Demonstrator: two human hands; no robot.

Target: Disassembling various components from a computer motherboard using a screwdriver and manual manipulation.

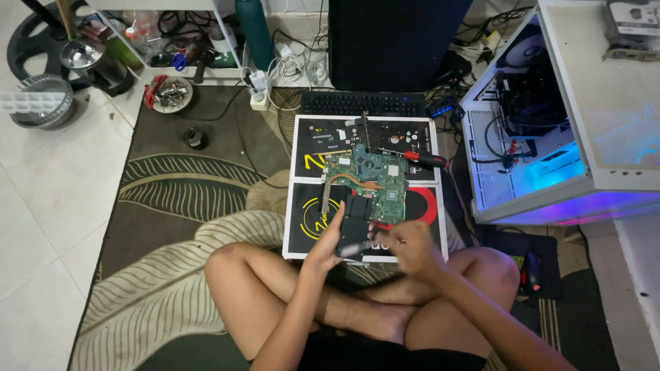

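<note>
While the left hand [328,242] clasps the fan [355,230] at its edge, the right hand [407,242] closes near it, maybe empty; the board [368,180] looks stiff, fragile.

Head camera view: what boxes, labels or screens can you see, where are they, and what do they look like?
Flat cardboard box: under the circuit board, black with white border, yellow and red graphics.
Monitor: behind the keyboard, dark, blank rectangle.
Grey carton: on the white computer case, top right.

Dim room, blue case glow, hands blurred
</note>
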